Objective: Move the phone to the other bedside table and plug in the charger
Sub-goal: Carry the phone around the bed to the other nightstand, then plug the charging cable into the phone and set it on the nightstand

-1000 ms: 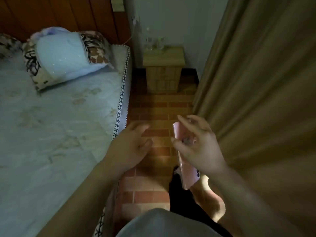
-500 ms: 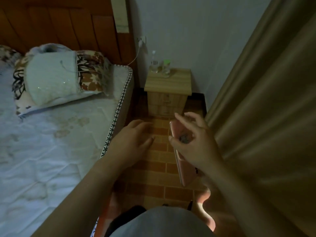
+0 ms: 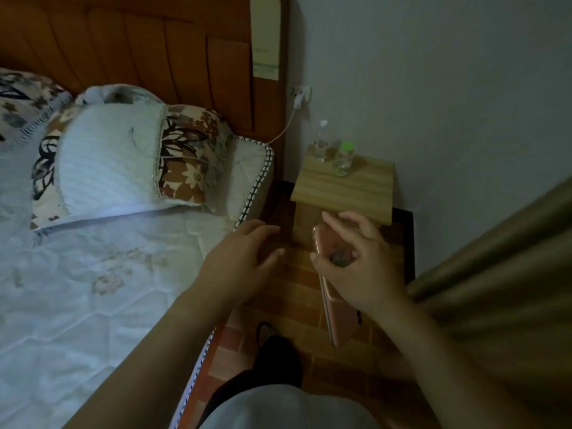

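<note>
While the slim pink phone point(image 3: 332, 308) hangs edge-on above the brick-tiled floor point(image 3: 297, 286), the right hand point(image 3: 356, 267) pinches it between thumb and fingers. Beside it the left hand point(image 3: 241, 261) is open, fingers loosely spread, holding nothing. Just ahead stands the light wooden bedside table point(image 3: 343, 190); a white charger point(image 3: 297, 102) sits in the wall socket.

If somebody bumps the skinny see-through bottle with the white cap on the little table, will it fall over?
Probably, yes. The tall, narrow clear plastic bottle with a white cap stands upright on a small base, so it looks tippy. It seems mostly empty, so likely light and easily knocked. Lying down on the light wooden bedside table, its round body could roll.
</note>
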Available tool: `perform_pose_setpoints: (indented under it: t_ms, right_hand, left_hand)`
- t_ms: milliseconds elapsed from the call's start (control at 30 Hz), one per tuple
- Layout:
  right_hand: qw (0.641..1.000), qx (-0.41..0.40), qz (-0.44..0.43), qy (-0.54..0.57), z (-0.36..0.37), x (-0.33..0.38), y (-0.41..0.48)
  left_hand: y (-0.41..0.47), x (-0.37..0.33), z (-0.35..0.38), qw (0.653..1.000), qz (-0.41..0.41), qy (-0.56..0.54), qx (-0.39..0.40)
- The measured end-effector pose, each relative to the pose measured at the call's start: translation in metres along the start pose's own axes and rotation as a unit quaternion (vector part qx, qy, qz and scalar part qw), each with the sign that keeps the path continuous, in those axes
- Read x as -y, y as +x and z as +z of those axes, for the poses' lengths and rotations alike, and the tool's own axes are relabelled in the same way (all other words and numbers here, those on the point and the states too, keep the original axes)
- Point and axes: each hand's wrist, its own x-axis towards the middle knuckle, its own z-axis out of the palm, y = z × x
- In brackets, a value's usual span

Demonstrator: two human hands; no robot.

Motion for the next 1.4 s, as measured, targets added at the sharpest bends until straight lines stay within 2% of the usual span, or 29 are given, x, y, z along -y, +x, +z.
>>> perform_pose_setpoints:
  t_ms: [200, 367, 733, 1033, 1400]
  right_hand:
    - [1.000, 0.007, -0.014, -0.001, 0.018, 0.002, 0.132]
    - [0.999, 0.028, -0.043, 0.012, 0.041, 0.009, 0.213]
    - [0.977, 0.176, -0.117, 0.038, 0.145, 0.018, 0.407]
    - [0.933, 0.300, -0.190, 0.060, 0.233, 0.036, 0.573]
    - [0.872, 0.417, -0.251, 0.043, 0.351, 0.048, 0.662]
  left_hand:
    - [0.122, 0.040, -0.033, 1.000, 0.006, 0.013, 0.000]
    - [0.180, 0.069, -0.055, 0.999, -0.009, 0.022, -0.024]
    - [0.286, 0.196, -0.102, 0.978, -0.181, 0.021, -0.098]
    - [0.390, 0.280, -0.141, 0.948, -0.290, 0.011, -0.134]
    - [0.411, 0.369, -0.149, 0.887, -0.431, 0.016, -0.165]
